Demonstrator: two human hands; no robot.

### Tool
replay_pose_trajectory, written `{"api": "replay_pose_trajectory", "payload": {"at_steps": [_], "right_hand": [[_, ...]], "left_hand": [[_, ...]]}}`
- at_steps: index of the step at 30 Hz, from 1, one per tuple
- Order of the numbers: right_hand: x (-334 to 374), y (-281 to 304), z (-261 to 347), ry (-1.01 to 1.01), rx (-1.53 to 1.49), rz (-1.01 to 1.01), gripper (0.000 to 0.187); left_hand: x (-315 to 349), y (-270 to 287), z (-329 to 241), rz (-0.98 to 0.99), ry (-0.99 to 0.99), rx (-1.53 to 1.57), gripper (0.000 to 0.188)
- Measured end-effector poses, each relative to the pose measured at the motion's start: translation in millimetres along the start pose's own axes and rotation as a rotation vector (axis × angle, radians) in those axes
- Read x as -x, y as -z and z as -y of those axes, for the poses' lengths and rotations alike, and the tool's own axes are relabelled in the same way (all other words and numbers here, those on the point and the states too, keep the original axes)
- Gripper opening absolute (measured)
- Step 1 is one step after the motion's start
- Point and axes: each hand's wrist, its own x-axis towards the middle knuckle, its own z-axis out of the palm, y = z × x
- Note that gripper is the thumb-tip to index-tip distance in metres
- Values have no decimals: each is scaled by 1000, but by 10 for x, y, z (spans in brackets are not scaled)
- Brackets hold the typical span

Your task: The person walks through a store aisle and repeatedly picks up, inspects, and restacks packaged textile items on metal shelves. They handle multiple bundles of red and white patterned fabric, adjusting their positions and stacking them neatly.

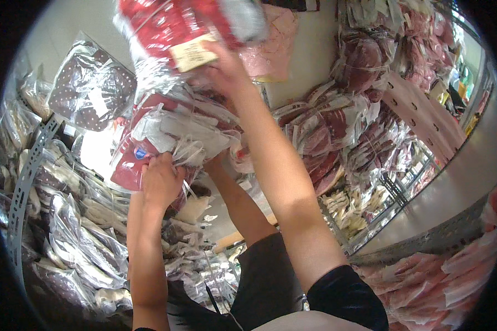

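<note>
My right hand (226, 69) reaches far forward, smeared by motion. It grips a plastic-wrapped red textile pack (165, 27) with white and grey parts, tied across with string. A pale yellow label (194, 53) shows on that pack beside my fingers. My left hand (163, 174) is lower, its fingers curled on a dark red and grey textile pack (132, 163) in clear plastic. A small blue sticker (141, 153) marks this pack. Loose clear plastic (190, 151) bunches beside my left fingers. The undersides of both packs are hidden.
A dotted brown pack (94, 83) lies at the far left. Metal shelving (25, 182) filled with wrapped goods stands on the left. Dark red bundles (326, 118) pile up on the right, beside a pink printed strip (422, 116). Pink wrapped packs (442, 281) fill the lower right.
</note>
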Motion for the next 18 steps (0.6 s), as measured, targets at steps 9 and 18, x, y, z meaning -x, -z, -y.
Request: {"api": "replay_pose_trajectory", "payload": {"at_steps": [9,18], "right_hand": [[354,-297,709,151,1058,-552,49],[190,1445,464,194,1038,-881,97]], "left_hand": [[44,10,122,-9,61,78,25],[51,379,69,-44,109,143,29]]}}
